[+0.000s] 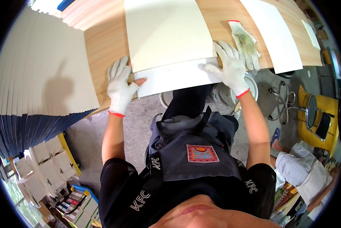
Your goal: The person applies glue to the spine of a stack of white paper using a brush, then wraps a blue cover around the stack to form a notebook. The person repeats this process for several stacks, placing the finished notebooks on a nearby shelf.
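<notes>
A cream sheet [168, 32] lies flat on the wood-grain table in front of me. Along its near side runs a smooth white strip [174, 79], level with the table's front edge; whether strip and sheet are one piece, I cannot tell. My left hand [120, 86], in a white knit glove with bare thumb and fingertip, rests at the left corner, its thumb on the strip. My right hand [230, 68], gloved too, lies at the right corner with fingers stretched along the sheet's edge and thumb on the strip. Both hands are open.
A loose, soiled glove [246, 43] lies beyond my right hand, beside another white sheet [275, 36]. A tall stack of cream sheets [37, 64] stands at left. Below are white boxes [49, 167], a metal drum [223, 95] and a stool [311, 110]. Another person [303, 171] is at lower right.
</notes>
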### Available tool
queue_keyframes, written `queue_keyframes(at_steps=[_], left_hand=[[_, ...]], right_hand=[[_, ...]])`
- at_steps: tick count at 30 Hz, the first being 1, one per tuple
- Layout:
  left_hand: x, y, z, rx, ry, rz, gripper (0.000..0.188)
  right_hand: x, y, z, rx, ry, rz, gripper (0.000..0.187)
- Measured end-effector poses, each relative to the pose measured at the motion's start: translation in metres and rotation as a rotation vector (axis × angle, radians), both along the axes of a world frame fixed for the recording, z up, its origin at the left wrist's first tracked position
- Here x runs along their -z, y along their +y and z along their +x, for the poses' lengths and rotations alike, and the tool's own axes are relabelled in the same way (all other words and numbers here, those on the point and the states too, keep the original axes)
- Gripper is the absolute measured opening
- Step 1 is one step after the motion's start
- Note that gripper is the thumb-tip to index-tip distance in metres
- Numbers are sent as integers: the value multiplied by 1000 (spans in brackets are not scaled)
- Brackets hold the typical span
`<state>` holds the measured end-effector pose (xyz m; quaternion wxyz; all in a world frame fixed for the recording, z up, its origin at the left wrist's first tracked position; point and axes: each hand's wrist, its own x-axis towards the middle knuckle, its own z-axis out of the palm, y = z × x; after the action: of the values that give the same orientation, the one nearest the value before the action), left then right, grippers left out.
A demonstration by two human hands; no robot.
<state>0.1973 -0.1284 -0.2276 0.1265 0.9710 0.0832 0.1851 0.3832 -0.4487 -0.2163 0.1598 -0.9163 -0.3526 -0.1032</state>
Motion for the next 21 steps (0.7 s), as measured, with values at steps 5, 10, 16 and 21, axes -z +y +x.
queue_keyframes(at_steps=[5, 10, 16, 21], left_hand=[[-2, -1, 1, 0, 30, 1, 70], [-5, -3, 0, -16, 57, -5, 70], [-5, -3, 1, 0, 45, 2, 69], [-3, -1, -2, -10, 24, -11, 69]], right_hand=[[-1, -4, 1, -9, -33, -28, 87], [2, -2, -1, 13, -17, -13, 89], [3, -5, 1, 9, -16, -19, 90], [-1, 0, -2, 6, -43, -20, 87]])
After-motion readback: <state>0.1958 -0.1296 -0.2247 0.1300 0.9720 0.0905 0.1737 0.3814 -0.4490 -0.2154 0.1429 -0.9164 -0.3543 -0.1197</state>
